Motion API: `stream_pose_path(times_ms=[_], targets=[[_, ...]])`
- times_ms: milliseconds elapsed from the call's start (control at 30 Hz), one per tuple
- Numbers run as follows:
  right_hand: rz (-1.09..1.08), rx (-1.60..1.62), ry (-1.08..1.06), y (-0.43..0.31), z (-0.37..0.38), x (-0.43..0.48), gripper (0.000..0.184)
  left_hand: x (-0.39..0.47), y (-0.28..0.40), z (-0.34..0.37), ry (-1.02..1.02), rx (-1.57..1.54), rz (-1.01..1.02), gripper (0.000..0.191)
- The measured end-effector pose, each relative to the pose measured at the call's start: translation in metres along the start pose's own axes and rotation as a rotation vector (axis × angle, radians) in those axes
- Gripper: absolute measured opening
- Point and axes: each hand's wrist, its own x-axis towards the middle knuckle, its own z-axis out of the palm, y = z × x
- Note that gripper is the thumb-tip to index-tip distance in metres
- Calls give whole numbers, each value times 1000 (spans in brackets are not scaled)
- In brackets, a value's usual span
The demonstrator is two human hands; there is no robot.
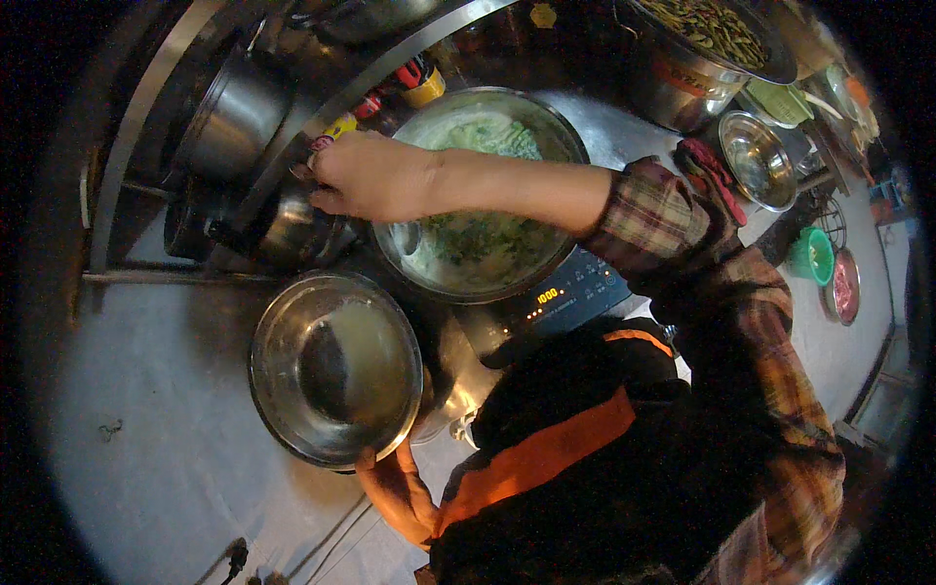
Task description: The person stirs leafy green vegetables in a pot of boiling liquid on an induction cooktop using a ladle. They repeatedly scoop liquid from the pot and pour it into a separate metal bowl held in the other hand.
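Observation:
At the lower left, my left hand (398, 486) grips the rim of a stainless steel bowl (281, 409). The bowl's inside looks wet, with a pale area that may be liquid or a reflection. My right hand (365, 175) reaches across a wide steel pan (486, 296), its fingers curled near the shelf on the left. Something small and purple-red shows at its knuckles; whether it is held cannot be seen. Pale liquid and chopped greens (475, 245) fill the pan, partly hidden under my forearm. Beneath the pan is an induction cooker (570, 292) with a lit display.
Steel pots (241, 117) crowd a metal rack at upper left. A yellow-and-red container (423, 84) stands behind the pan. At upper right are a large pot (669, 84) topped by a basin of green pods (706, 33), a steel bowl (757, 161) and a green plastic bowl (812, 256).

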Motion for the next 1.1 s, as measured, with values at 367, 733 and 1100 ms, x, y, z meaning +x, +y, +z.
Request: stream_pose_path(times_ms=[367, 733, 1100], targets=[[50, 17, -8, -21, -19, -26, 30, 8, -23, -28, -6, 53, -66, 52], [65, 74, -20, -34, -35, -61, 28, 12, -24, -27, -34, -44, -7, 41], [-5, 78, -78, -40, -59, -107, 22, 10, -23, -17, -6, -51, -103, 42]])
